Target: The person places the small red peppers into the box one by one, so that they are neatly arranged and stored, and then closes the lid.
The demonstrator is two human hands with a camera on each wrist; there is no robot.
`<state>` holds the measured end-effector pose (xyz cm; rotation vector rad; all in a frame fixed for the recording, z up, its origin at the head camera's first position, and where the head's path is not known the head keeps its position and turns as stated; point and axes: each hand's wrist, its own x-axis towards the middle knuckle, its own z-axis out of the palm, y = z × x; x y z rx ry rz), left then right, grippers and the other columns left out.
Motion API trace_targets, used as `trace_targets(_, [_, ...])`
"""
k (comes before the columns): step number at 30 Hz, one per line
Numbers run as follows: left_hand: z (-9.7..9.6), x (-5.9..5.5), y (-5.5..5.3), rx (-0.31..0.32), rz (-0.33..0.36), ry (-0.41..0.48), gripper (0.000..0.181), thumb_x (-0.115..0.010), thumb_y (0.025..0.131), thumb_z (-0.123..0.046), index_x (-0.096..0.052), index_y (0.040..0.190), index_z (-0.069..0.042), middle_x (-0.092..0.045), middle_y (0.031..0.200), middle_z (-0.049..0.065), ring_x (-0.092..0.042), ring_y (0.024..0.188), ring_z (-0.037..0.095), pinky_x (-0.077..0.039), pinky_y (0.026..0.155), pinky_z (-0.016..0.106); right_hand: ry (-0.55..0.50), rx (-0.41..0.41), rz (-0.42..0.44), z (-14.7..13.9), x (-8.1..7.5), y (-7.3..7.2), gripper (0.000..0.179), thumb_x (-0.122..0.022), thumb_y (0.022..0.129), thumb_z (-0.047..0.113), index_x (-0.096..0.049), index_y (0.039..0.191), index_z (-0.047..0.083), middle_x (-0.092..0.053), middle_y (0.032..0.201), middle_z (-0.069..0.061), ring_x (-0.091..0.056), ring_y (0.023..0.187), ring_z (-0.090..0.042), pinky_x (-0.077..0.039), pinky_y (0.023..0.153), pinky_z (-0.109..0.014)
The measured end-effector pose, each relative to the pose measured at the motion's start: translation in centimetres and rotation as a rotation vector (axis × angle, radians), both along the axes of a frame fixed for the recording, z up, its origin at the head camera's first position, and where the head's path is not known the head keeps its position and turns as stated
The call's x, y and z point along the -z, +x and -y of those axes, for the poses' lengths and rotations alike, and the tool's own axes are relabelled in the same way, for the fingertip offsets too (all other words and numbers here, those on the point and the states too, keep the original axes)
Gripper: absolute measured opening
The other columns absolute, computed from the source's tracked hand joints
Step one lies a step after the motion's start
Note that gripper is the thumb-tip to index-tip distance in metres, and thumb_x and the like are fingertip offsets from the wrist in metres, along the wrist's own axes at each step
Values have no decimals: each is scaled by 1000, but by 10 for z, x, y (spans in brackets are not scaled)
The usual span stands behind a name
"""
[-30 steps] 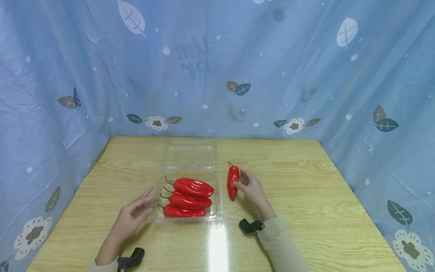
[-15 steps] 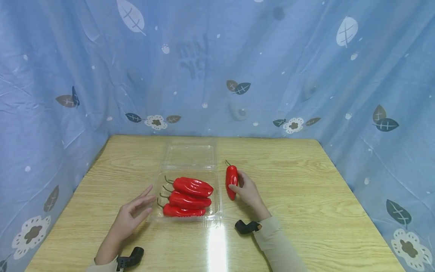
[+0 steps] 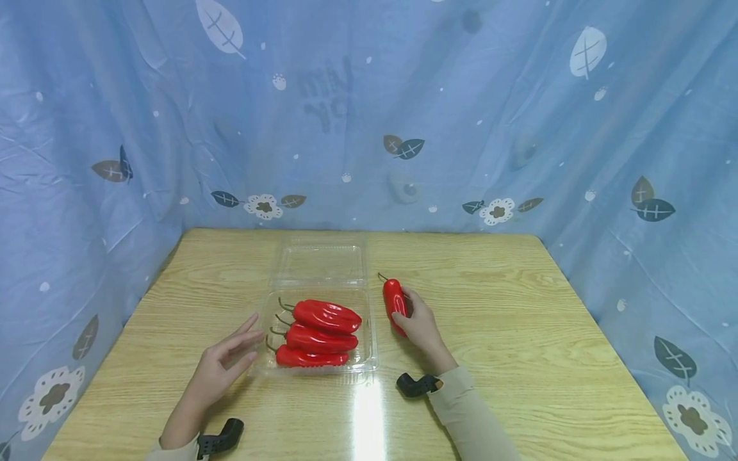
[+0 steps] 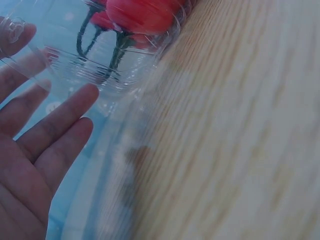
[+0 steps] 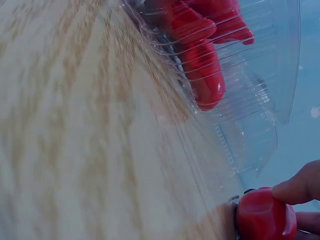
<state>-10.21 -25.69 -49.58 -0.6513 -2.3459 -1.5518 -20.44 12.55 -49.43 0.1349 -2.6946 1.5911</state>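
A clear plastic clamshell box [image 3: 373,346] lies open on the table, its lid folded back. Several glossy red chili peppers [image 3: 323,338] with green stems are stacked inside, stems to the left. Just right of the box my right hand [image 3: 423,326] holds another red chili pepper [image 3: 394,296] between thumb and fingers, its stem pointing away from me. The thumb presses on this pepper [image 5: 265,216] in the right wrist view. My left hand [image 3: 221,366] is at the box's left side, fingers extended and spread, fingertips right at its wall in the left wrist view.
The wooden table [image 3: 536,333] extends to both sides, with a bright reflection near its front. Blue leaf-print curtain [image 3: 369,128] encloses the back and sides. Black camera mounts [image 3: 418,385] sit on both wrists.
My right hand has closed on the loose pepper, which has shifted slightly left and tilted, its stem end toward the box. The left hand and the box have stayed put.
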Motion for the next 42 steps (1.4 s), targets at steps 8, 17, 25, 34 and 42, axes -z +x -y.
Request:
trace_targets(8, [0,0,0,3,-10,3,34,-59,85,13,-58,118,10,-38,143,31,-48,126,-1,-43,98,10,-26,23,-15,0,0,-1,61,-62,81,1,-43,139,1,-53,133,-23,-54,118,-37,-52,94,-50])
trace_targets(17, [1,2,0,5,-5,8,34,-59,85,13,-58,119,11,-37,143,31,-44,131,2,-43,99,12,-35,46,-8,-2,-1,0,62,-58,80,2,-41,140,-2,-51,136,-24,-51,123,-38,-49,99,-50])
trace_targets(25, [1,1,0,3,-10,7,34,-59,85,13,-58,118,11,-38,143,31,-44,131,2,-42,100,11,-169,42,11,-4,-4,-3,59,-59,83,-3,-42,139,-2,-47,140,-23,-47,129,-37,-46,103,-49])
trace_targets(34, [-1,-1,1,-4,1,4,33,-59,85,12,-58,118,10,-37,144,30,-45,129,1,-42,100,11,-248,9,25,-7,-11,-2,57,-57,85,-4,-42,140,0,-47,141,-20,-46,130,-36,-44,104,-50])
trace_targets(42, [0,-1,1,2,-2,2,34,-59,85,12,-58,119,10,-37,144,30,-45,129,0,-41,101,11,-297,-21,31,-8,-21,1,55,-56,86,-4,-44,139,5,-48,141,-16,-45,131,-32,-44,105,-49])
